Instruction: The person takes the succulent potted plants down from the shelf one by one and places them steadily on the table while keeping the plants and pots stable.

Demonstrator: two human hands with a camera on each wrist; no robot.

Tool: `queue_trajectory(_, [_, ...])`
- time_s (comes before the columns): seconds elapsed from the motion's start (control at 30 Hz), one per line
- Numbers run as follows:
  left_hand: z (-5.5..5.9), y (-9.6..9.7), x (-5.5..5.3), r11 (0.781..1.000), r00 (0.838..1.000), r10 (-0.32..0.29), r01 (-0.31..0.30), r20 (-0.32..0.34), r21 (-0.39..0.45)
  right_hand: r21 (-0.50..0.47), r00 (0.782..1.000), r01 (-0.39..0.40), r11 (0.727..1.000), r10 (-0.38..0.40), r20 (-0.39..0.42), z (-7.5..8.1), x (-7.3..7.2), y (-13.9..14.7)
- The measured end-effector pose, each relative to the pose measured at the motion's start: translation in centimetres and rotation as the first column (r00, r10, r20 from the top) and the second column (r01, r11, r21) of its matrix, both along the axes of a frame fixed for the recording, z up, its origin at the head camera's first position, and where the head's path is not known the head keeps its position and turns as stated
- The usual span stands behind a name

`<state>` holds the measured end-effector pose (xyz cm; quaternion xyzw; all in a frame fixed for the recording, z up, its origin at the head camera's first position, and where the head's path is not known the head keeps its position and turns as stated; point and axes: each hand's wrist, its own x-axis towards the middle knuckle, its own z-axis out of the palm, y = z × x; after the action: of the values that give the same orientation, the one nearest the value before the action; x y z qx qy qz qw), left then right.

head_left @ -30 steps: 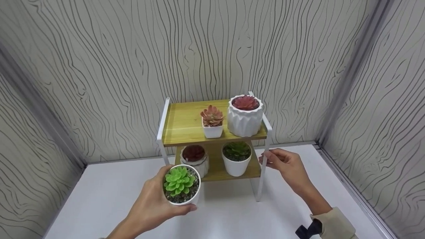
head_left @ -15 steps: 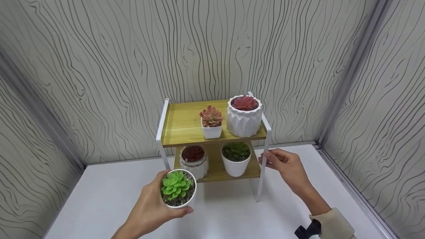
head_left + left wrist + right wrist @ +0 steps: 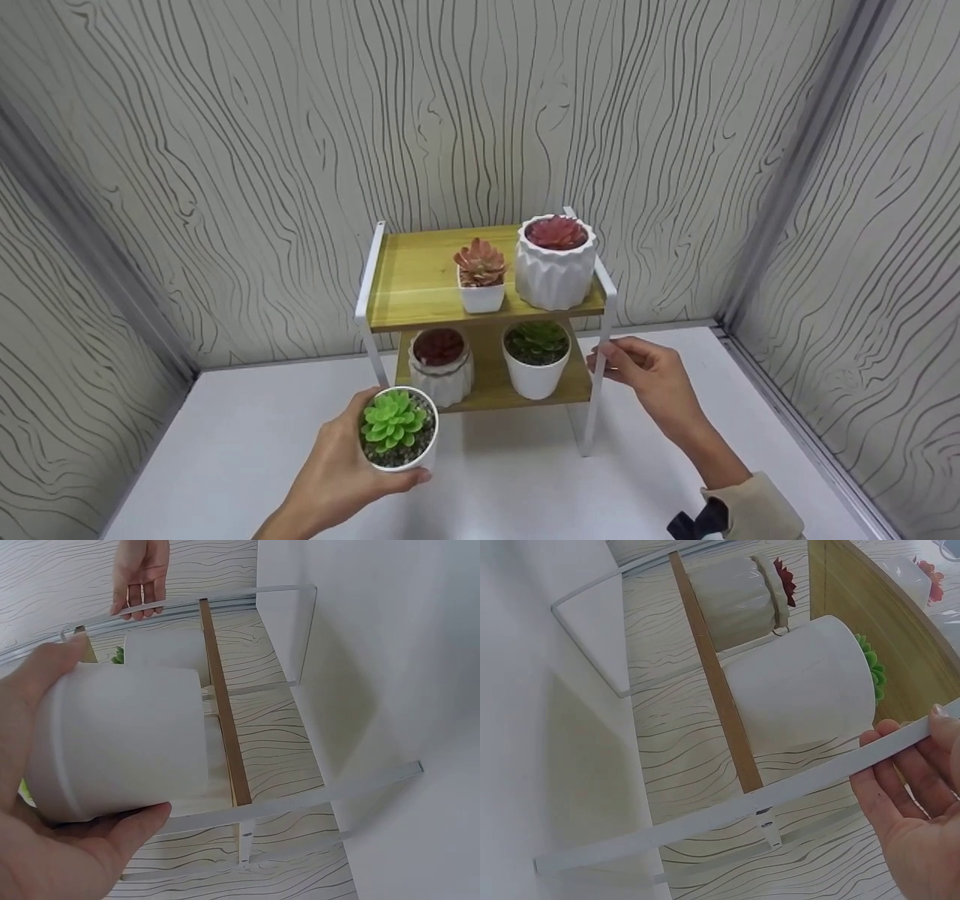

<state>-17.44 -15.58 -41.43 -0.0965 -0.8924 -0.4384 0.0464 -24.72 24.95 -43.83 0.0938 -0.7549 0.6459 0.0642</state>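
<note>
In the head view my left hand (image 3: 337,457) grips a white pot with a bright green succulent (image 3: 394,420), in front of the shelf's lower left corner. The left wrist view shows the pot's smooth white side (image 3: 135,739) between thumb and fingers. My right hand (image 3: 652,382) pinches the right front leg (image 3: 600,360) of a two-tier plant shelf (image 3: 412,281); in the right wrist view its thumb and fingers (image 3: 907,787) lie on opposite sides of the white bar (image 3: 840,765).
On the top tier stand a small pink succulent (image 3: 481,289) and a red one in a fluted white pot (image 3: 555,274). Below are a dark red succulent in a whitish pot (image 3: 442,375) and a green one in white (image 3: 536,371). Patterned walls (image 3: 262,150) surround the white table (image 3: 510,487).
My left hand has drawn the potted green succulent slightly down and to the left, away from the shelf. The right hand has stayed on the shelf leg.
</note>
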Motion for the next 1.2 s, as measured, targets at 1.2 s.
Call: queue_trajectory(1.2, [-2.2, -2.8, -0.5, 0.991, 0.991, 0.128, -0.129, 0.049, 0.022, 0.004, 1.000, 0.010, 1.000, -0.010, -0.022, -0.1, 0.1, -0.1])
